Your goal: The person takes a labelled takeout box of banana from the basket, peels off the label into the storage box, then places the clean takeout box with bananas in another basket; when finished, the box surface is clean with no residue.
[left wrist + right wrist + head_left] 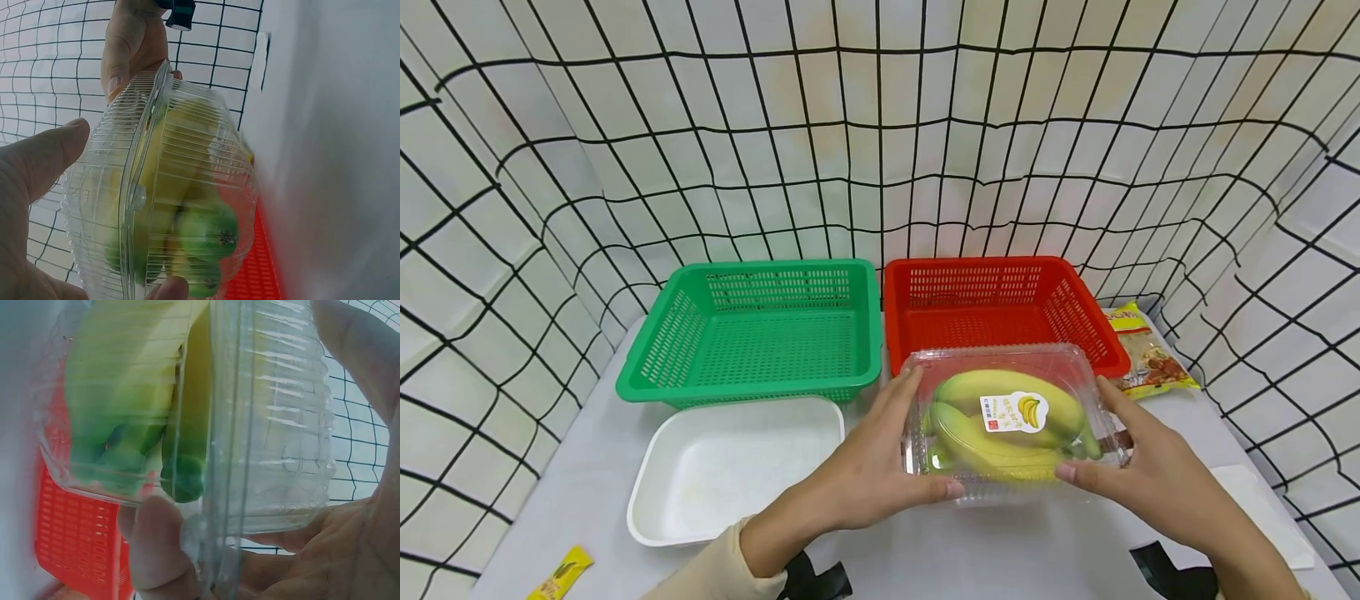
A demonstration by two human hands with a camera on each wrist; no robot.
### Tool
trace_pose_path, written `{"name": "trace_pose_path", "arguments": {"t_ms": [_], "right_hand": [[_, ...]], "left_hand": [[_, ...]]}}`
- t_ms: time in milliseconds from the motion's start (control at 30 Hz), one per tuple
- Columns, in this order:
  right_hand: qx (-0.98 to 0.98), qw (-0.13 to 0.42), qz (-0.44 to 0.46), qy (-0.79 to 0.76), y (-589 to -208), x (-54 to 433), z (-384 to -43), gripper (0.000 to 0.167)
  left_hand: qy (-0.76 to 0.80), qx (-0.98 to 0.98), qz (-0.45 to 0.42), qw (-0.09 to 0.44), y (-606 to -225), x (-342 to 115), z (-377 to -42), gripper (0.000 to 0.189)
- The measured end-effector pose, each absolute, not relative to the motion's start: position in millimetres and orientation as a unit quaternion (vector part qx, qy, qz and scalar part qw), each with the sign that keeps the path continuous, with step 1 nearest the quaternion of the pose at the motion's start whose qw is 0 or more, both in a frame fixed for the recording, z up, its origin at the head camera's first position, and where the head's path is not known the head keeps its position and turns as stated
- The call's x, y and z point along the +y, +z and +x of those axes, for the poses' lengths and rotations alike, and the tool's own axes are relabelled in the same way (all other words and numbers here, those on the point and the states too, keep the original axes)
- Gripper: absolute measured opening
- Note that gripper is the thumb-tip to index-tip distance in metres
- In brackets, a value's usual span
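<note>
Banana box (pixel 1011 450) before red basket (pixel 970 328), snack packet (pixel 1152 358) beyond

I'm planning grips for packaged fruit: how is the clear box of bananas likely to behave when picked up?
The clear box looks like thin, ribbed plastic, so its walls may flex under a hard squeeze. Its glossy surface could be somewhat slippery. The bananas leave space inside, so they may shift if it tilts.
</note>
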State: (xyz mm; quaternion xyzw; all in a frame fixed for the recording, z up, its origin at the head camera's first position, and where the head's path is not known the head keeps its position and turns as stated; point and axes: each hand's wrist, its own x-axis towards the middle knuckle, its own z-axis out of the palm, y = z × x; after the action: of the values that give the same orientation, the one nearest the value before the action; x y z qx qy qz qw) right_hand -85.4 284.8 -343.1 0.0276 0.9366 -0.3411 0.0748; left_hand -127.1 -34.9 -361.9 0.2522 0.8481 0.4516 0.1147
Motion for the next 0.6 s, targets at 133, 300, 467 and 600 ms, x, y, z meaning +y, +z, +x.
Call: {"name": "trace_pose_path", "arguments": {"t_ms": [133, 300, 467, 600], "right_hand": [[0.934, 0.085, 0.036, -0.344, -348.0, 282.7, -79.1, 0.121], [0.936, 0.092, 0.041, -0.338, -354.0, 280.6, -72.5, 0.123], [0.935, 0.116, 0.056, -0.332, -361.7, 277.1, -71.2, 0.123], [0.933, 0.122, 0.053, -0.333, -368.6, 276.3, -69.4, 0.121]], "left_hand": [[0.459, 0.844, 0.249, 0.125, -367.1, -37.6, -120.5, 0.123], [0.462, 0.842, 0.245, 0.132, -372.9, -41.1, -114.5, 0.123], [0.462, 0.844, 0.237, 0.136, -380.9, -44.8, -110.5, 0.122], [0.458, 0.847, 0.23, 0.138, -387.5, -46.2, -107.5, 0.122]]}}
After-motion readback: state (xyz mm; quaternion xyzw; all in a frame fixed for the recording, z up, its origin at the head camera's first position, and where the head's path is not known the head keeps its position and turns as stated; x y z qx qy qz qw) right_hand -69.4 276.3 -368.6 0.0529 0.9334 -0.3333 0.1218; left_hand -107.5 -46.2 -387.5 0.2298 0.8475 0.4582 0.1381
